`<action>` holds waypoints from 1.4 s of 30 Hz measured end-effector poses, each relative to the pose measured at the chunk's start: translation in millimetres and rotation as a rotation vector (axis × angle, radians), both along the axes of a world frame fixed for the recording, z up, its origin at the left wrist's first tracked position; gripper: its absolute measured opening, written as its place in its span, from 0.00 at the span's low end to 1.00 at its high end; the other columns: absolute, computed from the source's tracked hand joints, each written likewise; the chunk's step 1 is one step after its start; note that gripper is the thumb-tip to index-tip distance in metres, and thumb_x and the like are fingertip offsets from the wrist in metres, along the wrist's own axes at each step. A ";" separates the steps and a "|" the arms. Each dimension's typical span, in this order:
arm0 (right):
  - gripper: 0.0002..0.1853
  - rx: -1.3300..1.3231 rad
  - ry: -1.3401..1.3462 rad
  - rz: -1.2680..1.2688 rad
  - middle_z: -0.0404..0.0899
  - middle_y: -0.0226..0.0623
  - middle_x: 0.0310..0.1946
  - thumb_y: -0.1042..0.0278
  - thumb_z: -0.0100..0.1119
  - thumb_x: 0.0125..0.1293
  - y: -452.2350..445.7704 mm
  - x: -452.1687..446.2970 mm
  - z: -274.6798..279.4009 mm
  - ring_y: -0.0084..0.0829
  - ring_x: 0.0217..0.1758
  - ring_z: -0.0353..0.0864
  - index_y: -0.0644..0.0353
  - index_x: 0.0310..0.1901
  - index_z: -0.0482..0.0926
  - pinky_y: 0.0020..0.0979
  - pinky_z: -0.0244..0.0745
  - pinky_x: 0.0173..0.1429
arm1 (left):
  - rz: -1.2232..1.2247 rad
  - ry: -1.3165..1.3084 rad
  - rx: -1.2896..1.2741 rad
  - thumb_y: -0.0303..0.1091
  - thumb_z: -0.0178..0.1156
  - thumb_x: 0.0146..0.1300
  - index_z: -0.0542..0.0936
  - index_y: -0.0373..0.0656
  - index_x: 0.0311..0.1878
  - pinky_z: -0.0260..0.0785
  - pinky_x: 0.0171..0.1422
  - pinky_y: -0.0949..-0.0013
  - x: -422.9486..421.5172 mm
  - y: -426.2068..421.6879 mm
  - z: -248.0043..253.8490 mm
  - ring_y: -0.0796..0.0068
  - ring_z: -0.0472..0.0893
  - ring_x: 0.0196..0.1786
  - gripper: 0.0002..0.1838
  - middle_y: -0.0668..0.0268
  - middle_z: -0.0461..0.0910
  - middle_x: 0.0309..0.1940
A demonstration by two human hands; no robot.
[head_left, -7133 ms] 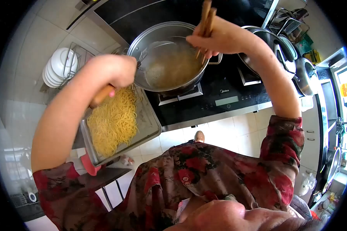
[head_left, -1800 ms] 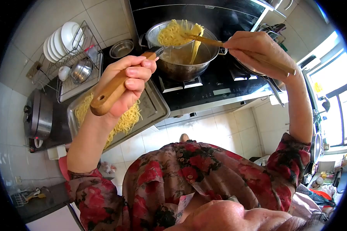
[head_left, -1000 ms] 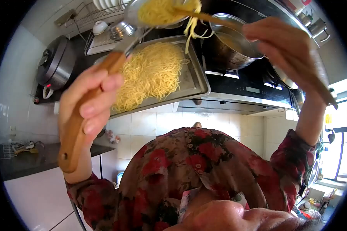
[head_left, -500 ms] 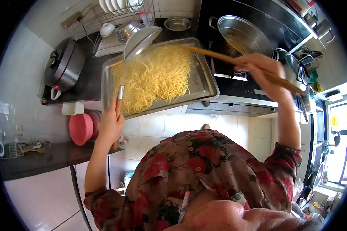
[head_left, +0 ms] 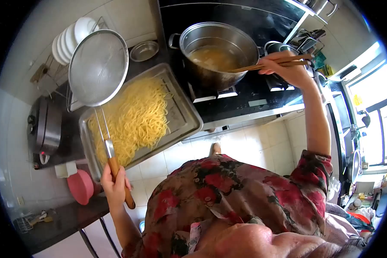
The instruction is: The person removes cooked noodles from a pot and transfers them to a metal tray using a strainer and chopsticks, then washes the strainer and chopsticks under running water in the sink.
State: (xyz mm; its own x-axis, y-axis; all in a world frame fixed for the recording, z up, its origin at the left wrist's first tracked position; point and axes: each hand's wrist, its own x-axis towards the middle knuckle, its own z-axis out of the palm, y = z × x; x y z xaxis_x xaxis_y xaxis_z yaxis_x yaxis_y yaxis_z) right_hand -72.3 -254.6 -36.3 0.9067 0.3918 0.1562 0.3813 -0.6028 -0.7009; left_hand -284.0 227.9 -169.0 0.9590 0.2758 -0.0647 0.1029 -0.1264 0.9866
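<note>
My left hand (head_left: pixel 115 189) grips the wooden handle of a round mesh strainer (head_left: pixel 99 68), which is raised over the upper left corner of the metal tray (head_left: pixel 182 116). No noodles show in the mesh. Yellow noodles (head_left: pixel 137 122) lie heaped on the tray below and beside it. At the stove, my right hand (head_left: pixel 286 69) holds long wooden chopsticks (head_left: pixel 262 66), their tips at the near right inside edge of a steel pot (head_left: pixel 193 60). Cloudy liquid (head_left: pixel 215 58) fills the pot's lower part.
A rack with white plates (head_left: pixel 66 43) and a small metal bowl (head_left: pixel 144 50) are behind the tray. A rice cooker (head_left: pixel 45 127) stands left, with a pink basin (head_left: pixel 81 187) nearer. Right of the pot are further pans and a utensil rack (head_left: pixel 309 43).
The noodles that were in the strainer are out of it, and the strainer has swung up over the tray's corner. The chopsticks have moved from over the tray to the pot.
</note>
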 end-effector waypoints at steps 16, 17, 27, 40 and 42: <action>0.08 -0.343 -0.079 0.355 0.82 0.45 0.27 0.67 0.61 0.64 -67.8 139.3 -5.8 0.38 0.29 0.83 0.63 0.36 0.84 0.34 0.78 0.36 | 0.072 0.066 -0.193 0.20 0.49 0.64 0.65 0.33 0.65 0.64 0.19 0.79 54.5 -149.9 29.0 0.83 0.69 0.16 0.24 0.65 0.73 0.32; 0.08 -0.317 -0.101 0.413 0.83 0.45 0.26 0.68 0.60 0.64 -74.0 137.5 -0.3 0.37 0.27 0.83 0.64 0.36 0.84 0.32 0.78 0.34 | 0.072 0.064 -0.189 0.20 0.49 0.64 0.65 0.33 0.65 0.64 0.19 0.79 57.7 -151.1 28.5 0.83 0.69 0.16 0.24 0.65 0.73 0.32; 0.08 -0.279 -0.124 0.230 0.84 0.46 0.32 0.73 0.58 0.66 -65.0 119.9 -44.2 0.37 0.33 0.85 0.69 0.40 0.83 0.29 0.79 0.37 | -0.065 0.031 -0.277 0.23 0.51 0.64 0.67 0.33 0.59 0.64 0.20 0.78 85.4 -122.9 14.3 0.82 0.69 0.17 0.19 0.67 0.71 0.30; 0.08 -0.359 -0.085 0.263 0.82 0.45 0.28 0.72 0.56 0.66 -30.7 82.9 -16.2 0.39 0.28 0.82 0.66 0.39 0.82 0.33 0.77 0.35 | -0.195 0.096 -0.342 0.25 0.52 0.65 0.68 0.34 0.58 0.64 0.21 0.79 83.9 -84.1 18.5 0.83 0.69 0.17 0.19 0.68 0.70 0.28; 0.07 -0.318 -0.309 0.280 0.82 0.44 0.28 0.72 0.58 0.64 -28.7 89.8 -33.2 0.39 0.29 0.82 0.65 0.38 0.82 0.34 0.77 0.35 | -0.235 0.062 -0.314 0.25 0.52 0.65 0.67 0.33 0.59 0.64 0.21 0.79 86.5 -80.6 17.5 0.83 0.68 0.17 0.20 0.68 0.70 0.27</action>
